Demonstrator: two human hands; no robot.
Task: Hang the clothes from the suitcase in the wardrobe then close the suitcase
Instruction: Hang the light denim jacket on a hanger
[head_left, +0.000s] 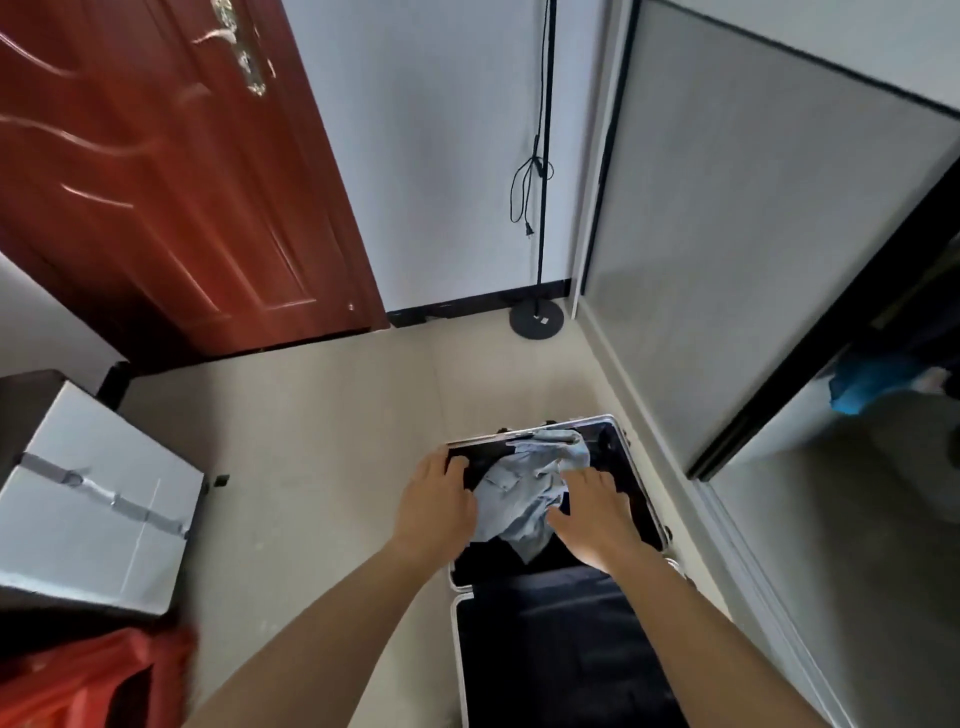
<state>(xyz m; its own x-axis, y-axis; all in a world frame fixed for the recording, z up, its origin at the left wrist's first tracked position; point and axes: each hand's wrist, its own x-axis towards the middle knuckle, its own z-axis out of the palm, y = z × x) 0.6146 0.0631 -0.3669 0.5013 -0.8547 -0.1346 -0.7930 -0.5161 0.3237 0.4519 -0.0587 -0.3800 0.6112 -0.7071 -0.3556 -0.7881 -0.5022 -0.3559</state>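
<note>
Suitcase lies open flat on the floor, lower centre-right of frame, far half against the wardrobe that fills the right side. One garment is visible: a light blue shirt, crumpled in the far half on the black lining. The near half looks bare and dark, though blur hides detail

Left hand is at the shirt's left edge, fingers nearly straight and lying over the suitcase's far-left corner, thumb hidden. Right hand is on the shirt's right edge, fingers spread and only slightly bent. Neither has a visible fistful of cloth, so I read this as reaching in or just touching, grip not made

Risks from here:
- grabbing one fold of a crumpled shirt means sleeves trail on the lift and can catch on the metal rim or latches
- no hanger anywhere in view, and the wardrobe opening at far right is a narrow dark gap past the sliding door. If the rail or a hanger isn't within reach, the shirt ends up draped or dropped
- open near half sits between the person and the wardrobe side, so it's easy to step on or kick when turning right
- closing with a sleeve over the rim would jam the frame, so check the edges first
</note>
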